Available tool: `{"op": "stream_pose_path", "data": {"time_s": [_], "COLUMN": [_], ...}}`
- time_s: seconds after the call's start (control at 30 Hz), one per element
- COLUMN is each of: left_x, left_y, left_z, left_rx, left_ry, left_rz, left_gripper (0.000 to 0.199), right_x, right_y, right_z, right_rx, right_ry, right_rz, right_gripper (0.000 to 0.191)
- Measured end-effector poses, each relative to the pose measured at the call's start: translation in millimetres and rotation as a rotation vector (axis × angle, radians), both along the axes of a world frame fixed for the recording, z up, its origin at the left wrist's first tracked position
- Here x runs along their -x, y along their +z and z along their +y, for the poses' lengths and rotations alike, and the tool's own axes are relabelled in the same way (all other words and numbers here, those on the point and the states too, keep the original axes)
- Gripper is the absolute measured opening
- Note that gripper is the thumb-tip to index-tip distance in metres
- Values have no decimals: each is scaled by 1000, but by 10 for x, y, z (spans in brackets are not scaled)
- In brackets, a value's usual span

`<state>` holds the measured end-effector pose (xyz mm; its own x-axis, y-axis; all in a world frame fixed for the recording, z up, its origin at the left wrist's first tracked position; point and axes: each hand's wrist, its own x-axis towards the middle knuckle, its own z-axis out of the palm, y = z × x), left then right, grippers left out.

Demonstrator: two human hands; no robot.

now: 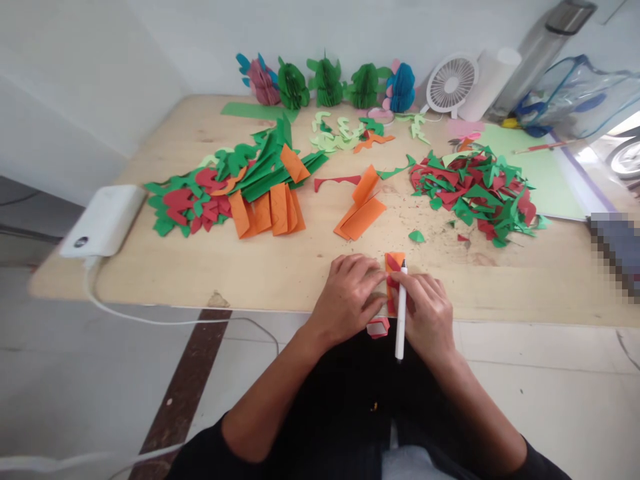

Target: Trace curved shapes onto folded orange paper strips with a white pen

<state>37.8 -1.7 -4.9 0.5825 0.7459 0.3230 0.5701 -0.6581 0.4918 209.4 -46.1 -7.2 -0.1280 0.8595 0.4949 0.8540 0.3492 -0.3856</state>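
A narrow strip of orange paper [399, 256] lies at the table's front edge with a red paper cutout [393, 264] on top of it. My left hand [347, 290] is closed at the strip's left side, thumb and fingertips against the paper. In my right hand [431, 313] is a white pen [401, 323], its dark tip pointing away from me. The right fingertips also touch the red cutout, and they partly cover it. Just below my left thumb, a small red-rimmed piece [378, 327] shows at the table edge; its kind is unclear.
Folded orange papers [367, 213] lie ahead of my hands. Green and red cutouts [195, 197] are heaped left, scraps [480, 193] right. Paper honeycomb figures [327, 83] and a white fan [451, 83] stand along the wall. A white power bank [103, 220] trails a cable.
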Motion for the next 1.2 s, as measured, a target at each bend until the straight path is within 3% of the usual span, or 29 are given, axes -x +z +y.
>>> {"op": "stream_pose_path", "data": {"time_s": [0.63,1.2], "left_x": [12,-5], "left_y": [1,33], "left_z": [-2,-11], "left_rx": [-22,14], "left_ry": [-11,14], "left_rz": [-1,-14], "left_gripper": [26,22], "right_x": [-26,-44], "right_y": [3,-61], "right_z": [8,-25], "right_rx": [-17,-33], "right_ry": [59,-53], "right_rz": [-2,22], "right_gripper": [25,30]}}
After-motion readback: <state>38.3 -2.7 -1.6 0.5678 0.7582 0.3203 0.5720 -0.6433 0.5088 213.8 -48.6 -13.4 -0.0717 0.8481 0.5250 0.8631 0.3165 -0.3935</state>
